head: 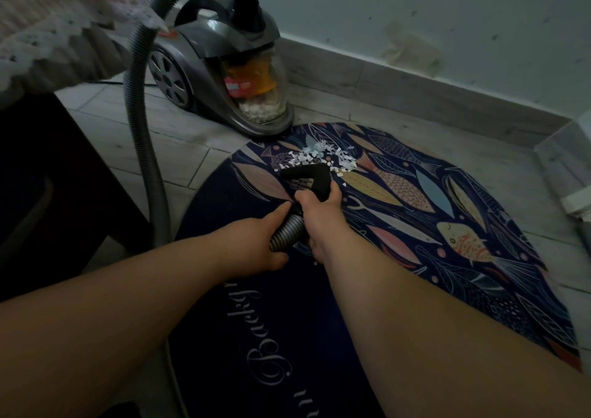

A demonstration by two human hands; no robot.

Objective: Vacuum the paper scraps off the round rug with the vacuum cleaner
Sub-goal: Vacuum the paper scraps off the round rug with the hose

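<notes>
A round dark-blue rug [415, 225] with a fish pattern lies on the tiled floor. White paper scraps [316, 158] are heaped near its far edge. The black handle end of the vacuum hose [307, 177] points down at the near side of the heap. My right hand [323, 213] grips the black handle. My left hand [259, 241] holds the ribbed grey hose [287, 229] just behind it. The grey canister vacuum cleaner [220, 62] stands beyond the rug, white scraps visible in its clear bin.
The grey hose [140, 129] loops from the canister down the left side. A dark piece of furniture [48, 177] with a lace cloth [48, 33] stands at left. The wall and skirting [415, 75] run behind the rug, with a white object [572, 174] at right.
</notes>
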